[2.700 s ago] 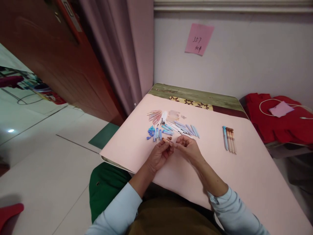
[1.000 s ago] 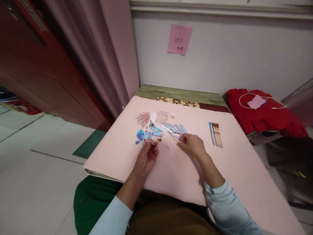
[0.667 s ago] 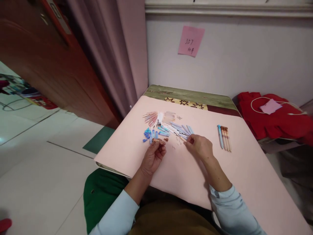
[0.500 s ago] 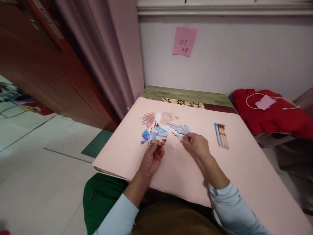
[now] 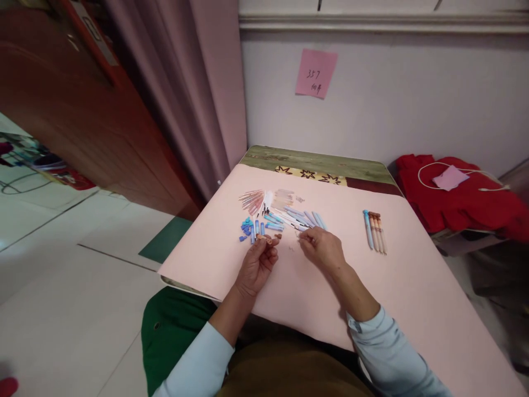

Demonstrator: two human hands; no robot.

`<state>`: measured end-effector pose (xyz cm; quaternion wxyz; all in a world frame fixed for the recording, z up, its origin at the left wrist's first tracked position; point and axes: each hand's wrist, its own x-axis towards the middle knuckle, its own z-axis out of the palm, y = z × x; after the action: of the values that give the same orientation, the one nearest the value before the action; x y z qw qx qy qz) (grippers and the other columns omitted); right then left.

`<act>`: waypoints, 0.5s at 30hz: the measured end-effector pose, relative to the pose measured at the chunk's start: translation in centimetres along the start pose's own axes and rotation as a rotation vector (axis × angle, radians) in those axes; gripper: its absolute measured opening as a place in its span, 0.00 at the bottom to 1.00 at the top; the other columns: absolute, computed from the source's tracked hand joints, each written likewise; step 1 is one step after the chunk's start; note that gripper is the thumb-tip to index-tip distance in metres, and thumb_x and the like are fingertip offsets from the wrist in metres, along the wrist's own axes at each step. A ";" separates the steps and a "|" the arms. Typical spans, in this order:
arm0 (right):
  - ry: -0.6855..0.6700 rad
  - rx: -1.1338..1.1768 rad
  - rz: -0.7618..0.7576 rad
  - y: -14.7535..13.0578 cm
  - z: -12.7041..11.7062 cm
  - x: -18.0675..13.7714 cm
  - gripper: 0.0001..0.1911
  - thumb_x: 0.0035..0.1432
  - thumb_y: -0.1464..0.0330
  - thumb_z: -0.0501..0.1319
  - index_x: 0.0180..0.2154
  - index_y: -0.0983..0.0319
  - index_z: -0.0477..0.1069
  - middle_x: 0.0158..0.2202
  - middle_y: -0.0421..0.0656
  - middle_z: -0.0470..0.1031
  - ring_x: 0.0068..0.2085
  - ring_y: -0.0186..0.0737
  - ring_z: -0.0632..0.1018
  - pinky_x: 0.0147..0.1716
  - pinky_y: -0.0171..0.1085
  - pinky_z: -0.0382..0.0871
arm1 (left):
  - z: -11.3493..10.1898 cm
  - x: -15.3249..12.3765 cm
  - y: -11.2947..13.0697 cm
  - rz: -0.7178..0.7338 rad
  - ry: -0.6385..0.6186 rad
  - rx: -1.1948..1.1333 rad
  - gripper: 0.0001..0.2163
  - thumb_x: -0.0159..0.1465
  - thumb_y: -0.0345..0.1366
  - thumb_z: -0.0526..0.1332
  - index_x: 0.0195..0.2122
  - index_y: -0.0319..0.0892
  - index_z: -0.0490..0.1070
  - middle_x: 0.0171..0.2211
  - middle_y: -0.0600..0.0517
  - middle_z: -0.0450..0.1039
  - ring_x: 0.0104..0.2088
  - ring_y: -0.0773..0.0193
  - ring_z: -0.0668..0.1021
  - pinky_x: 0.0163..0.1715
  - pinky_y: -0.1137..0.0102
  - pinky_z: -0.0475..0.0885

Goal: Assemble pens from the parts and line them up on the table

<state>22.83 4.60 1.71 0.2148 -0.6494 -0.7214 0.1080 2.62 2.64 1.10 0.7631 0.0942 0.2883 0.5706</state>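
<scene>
My left hand (image 5: 258,262) is closed around a short orange-brown pen barrel part (image 5: 264,239), held between thumb and fingers above the table. My right hand (image 5: 324,248) is pinched at the near end of the refills, low over small clear pieces (image 5: 291,248); what its fingertips hold, if anything, I cannot make out. Blue pen caps (image 5: 247,225) and blue barrel parts (image 5: 257,227) lie just beyond my left hand, with a brown cap (image 5: 278,236) beside it. White refills with dark tips (image 5: 289,219) and pale blue-violet barrels (image 5: 308,216) lie beyond my right hand.
Pinkish barrels (image 5: 253,199) and clear tubes (image 5: 283,197) lie farther back on the pink-covered table (image 5: 297,298). One blue and several brown-topped assembled pens (image 5: 375,232) stand in a row at right. A red cloth (image 5: 446,193) with a cable lies past the table's right edge.
My right hand has moved left and slightly nearer my left hand, its fingertips now over the small clear pieces. The left hand stays put with the barrel part. The view has shifted slightly.
</scene>
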 end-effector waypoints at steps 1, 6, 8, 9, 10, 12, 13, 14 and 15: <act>-0.012 -0.004 -0.012 0.0 0.1 0.0 0.07 0.59 0.65 0.60 0.37 0.54 0.78 0.36 0.39 0.78 0.38 0.38 0.76 0.34 0.34 0.61 | 0.0 0.0 0.0 -0.003 0.003 -0.002 0.06 0.59 0.31 0.68 0.35 0.37 0.72 0.32 0.49 0.79 0.25 0.72 0.77 0.25 0.79 0.75; -0.057 -0.081 -0.013 -0.2 0.8 -0.1 0.04 0.57 0.65 0.63 0.33 0.55 0.76 0.36 0.38 0.78 0.36 0.37 0.75 0.32 0.34 0.58 | 0.0 -0.2 0.0 -0.010 -0.009 0.018 0.06 0.59 0.30 0.68 0.36 0.37 0.73 0.33 0.49 0.80 0.25 0.72 0.78 0.26 0.79 0.76; -0.051 -0.106 -0.012 -0.4 0.9 -0.1 0.05 0.58 0.66 0.61 0.31 0.56 0.75 0.35 0.39 0.78 0.35 0.36 0.75 0.30 0.34 0.56 | 0.0 -0.2 -0.1 -0.020 -0.030 0.052 0.07 0.60 0.31 0.68 0.37 0.37 0.73 0.34 0.48 0.80 0.26 0.71 0.79 0.27 0.78 0.77; -0.043 -0.111 -0.013 -0.6 0.9 -0.2 0.06 0.58 0.66 0.60 0.30 0.56 0.75 0.35 0.39 0.78 0.34 0.36 0.74 0.30 0.34 0.56 | -0.1 -0.2 -0.1 -0.027 -0.038 0.066 0.07 0.60 0.31 0.68 0.38 0.36 0.73 0.35 0.47 0.80 0.26 0.71 0.79 0.27 0.78 0.77; -0.032 -0.108 -0.015 -0.7 0.8 -0.2 0.06 0.58 0.66 0.60 0.30 0.57 0.75 0.34 0.39 0.77 0.34 0.36 0.74 0.30 0.34 0.56 | -0.1 -0.1 -0.1 -0.033 -0.041 0.074 0.07 0.60 0.32 0.67 0.38 0.36 0.74 0.35 0.47 0.80 0.26 0.70 0.79 0.27 0.78 0.78; 0.007 -0.076 -0.014 -1.0 0.7 -0.4 0.07 0.58 0.66 0.59 0.30 0.57 0.74 0.33 0.39 0.77 0.33 0.36 0.75 0.30 0.34 0.57 | -0.2 -0.1 -0.2 -0.041 -0.041 0.068 0.06 0.61 0.32 0.67 0.37 0.36 0.74 0.35 0.46 0.81 0.27 0.69 0.80 0.26 0.77 0.78; 0.034 -0.049 -0.007 -1.1 0.6 -0.4 0.06 0.58 0.66 0.59 0.30 0.57 0.74 0.32 0.38 0.77 0.33 0.36 0.75 0.31 0.34 0.57 | -0.3 0.0 -0.2 -0.044 -0.041 0.054 0.06 0.61 0.32 0.67 0.37 0.36 0.73 0.35 0.46 0.81 0.26 0.69 0.80 0.26 0.77 0.78; 0.063 -0.019 0.004 -1.1 0.6 -0.5 0.06 0.58 0.66 0.59 0.31 0.57 0.74 0.31 0.38 0.77 0.32 0.36 0.75 0.31 0.34 0.58 | -0.4 0.0 -0.2 -0.047 -0.043 0.032 0.05 0.62 0.32 0.66 0.36 0.36 0.73 0.34 0.46 0.80 0.26 0.69 0.80 0.25 0.77 0.78; 0.089 0.012 0.014 -1.1 0.7 -0.5 0.06 0.58 0.66 0.58 0.32 0.56 0.74 0.30 0.38 0.77 0.32 0.36 0.75 0.31 0.34 0.59 | -0.5 0.1 -0.2 -0.054 -0.043 0.004 0.04 0.62 0.32 0.66 0.36 0.36 0.73 0.34 0.47 0.80 0.25 0.70 0.80 0.25 0.77 0.78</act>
<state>21.57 4.04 1.54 0.2498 -0.6574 -0.7059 0.0847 2.54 2.55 0.61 0.7839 0.1001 0.2755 0.5473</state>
